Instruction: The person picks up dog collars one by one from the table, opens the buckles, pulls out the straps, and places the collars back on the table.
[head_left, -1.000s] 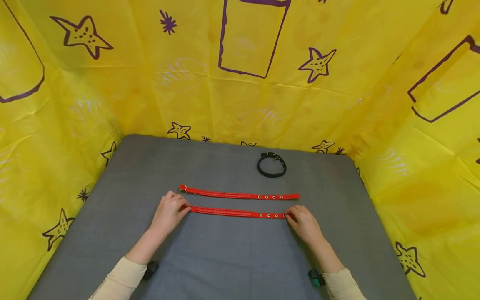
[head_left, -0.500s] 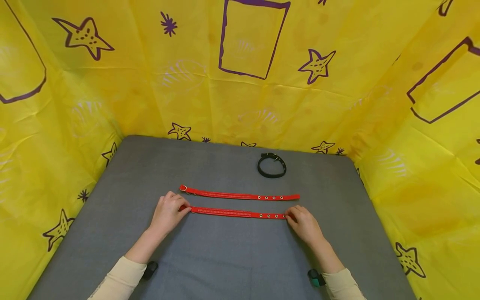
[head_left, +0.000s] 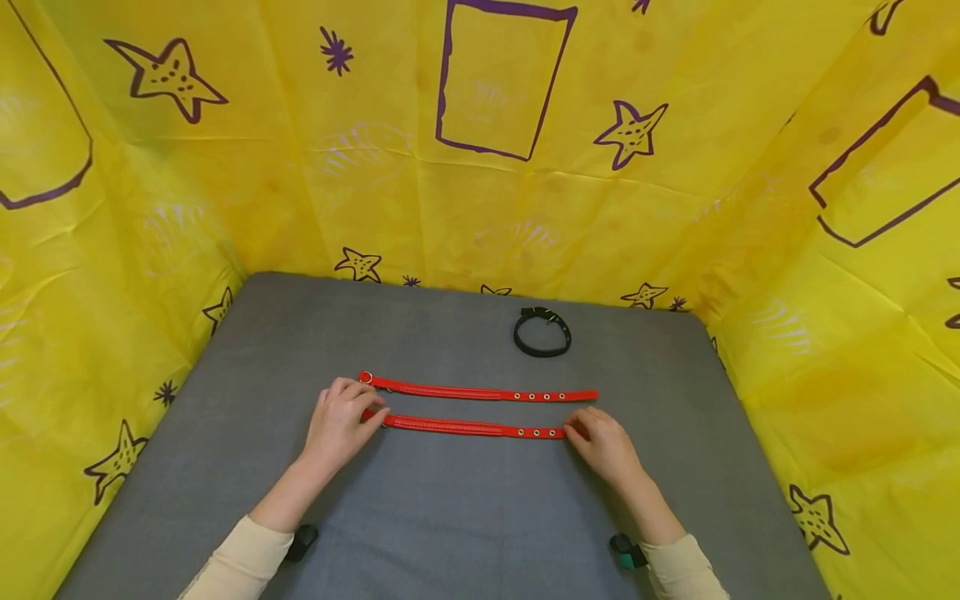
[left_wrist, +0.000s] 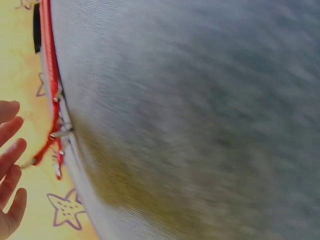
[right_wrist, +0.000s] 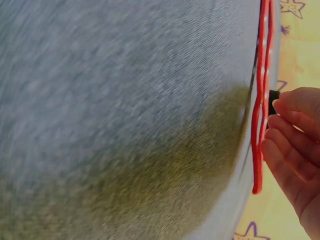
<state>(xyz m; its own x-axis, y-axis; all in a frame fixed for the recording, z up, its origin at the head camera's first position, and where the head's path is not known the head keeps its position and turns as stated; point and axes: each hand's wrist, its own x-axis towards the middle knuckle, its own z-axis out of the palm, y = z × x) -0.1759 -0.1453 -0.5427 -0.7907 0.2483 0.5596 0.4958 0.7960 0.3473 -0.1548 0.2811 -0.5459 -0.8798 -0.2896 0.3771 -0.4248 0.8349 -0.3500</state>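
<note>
Two red pet collars with metal eyelets lie stretched out, one beyond the other. My left hand (head_left: 341,421) pinches the buckle end of the nearer red collar (head_left: 450,426); in the left wrist view this end is raised to the fingertips (left_wrist: 17,145). At the eyelet end, my right hand (head_left: 603,442) holds the same collar between thumb and fingers and hides its tip. Seen from the right wrist, the fingers (right_wrist: 282,145) are beside the two red straps, and the exact contact is hard to make out. Just behind lies the farther red collar (head_left: 450,392), untouched.
A black collar (head_left: 542,333), buckled into a loop, lies toward the back right of the grey cloth-covered table (head_left: 450,517). Yellow patterned sheets (head_left: 315,192) close off the back and both sides.
My right hand has shifted slightly left and covers one more eyelet. The left thumb has moved a little right, away from the fingers. The farther collar and black collar stay put.
</note>
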